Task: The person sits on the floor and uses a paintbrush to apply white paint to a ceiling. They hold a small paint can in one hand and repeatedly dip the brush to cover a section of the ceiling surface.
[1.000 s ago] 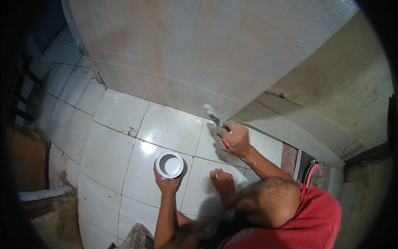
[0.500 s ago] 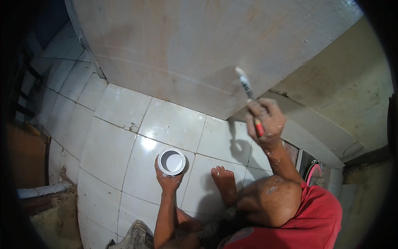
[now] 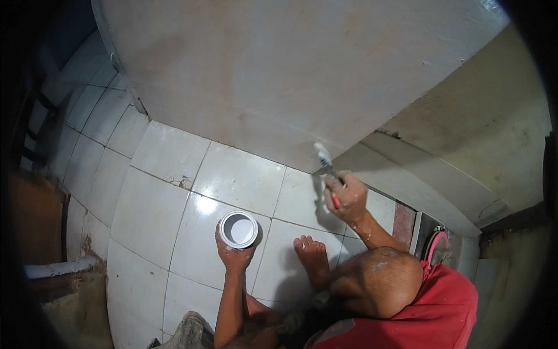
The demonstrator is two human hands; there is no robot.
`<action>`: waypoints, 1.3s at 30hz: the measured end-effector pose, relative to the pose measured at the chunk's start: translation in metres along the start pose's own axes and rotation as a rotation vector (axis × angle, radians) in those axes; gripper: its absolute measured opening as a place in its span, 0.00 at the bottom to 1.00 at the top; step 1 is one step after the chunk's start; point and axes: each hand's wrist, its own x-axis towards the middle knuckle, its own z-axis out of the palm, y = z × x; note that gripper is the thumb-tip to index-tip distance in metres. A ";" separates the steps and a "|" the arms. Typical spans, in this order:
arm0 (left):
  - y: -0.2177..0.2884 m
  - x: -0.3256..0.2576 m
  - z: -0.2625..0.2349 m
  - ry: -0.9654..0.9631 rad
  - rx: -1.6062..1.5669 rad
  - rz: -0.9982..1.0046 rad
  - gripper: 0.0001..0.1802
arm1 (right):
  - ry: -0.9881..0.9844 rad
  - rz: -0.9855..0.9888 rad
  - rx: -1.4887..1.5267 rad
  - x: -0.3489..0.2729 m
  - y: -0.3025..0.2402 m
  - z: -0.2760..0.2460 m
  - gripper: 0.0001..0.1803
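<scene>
Left fingers (image 3: 221,241) hold a can (image 3: 239,230); right fingers (image 3: 333,184) grip a paintbrush (image 3: 324,157).

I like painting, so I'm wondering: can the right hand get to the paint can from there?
Probably yes: the right hand, holding a paintbrush, looks fairly near the open paint can in the left hand, and only floor tiles show between them.

Passage available over glossy white square-tiled floor (image 3: 148,203), left of the open, round, white-rimmed can (image 3: 228,228). Upright pale-grey, orange-streaked flat panel (image 3: 244,70) bars forward reach; bare bent knee (image 3: 381,274) obstructs lower right.
</scene>
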 end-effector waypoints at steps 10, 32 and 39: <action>-0.012 -0.002 -0.004 -0.026 -0.062 -0.006 0.65 | 0.080 0.073 -0.011 0.029 0.030 -0.028 0.16; -0.003 0.003 0.003 -0.008 -0.013 -0.002 0.65 | -0.117 -0.127 0.031 0.076 0.005 -0.013 0.19; -0.005 0.000 0.006 0.018 -0.082 -0.004 0.66 | 0.138 -0.179 0.078 0.084 -0.021 -0.049 0.21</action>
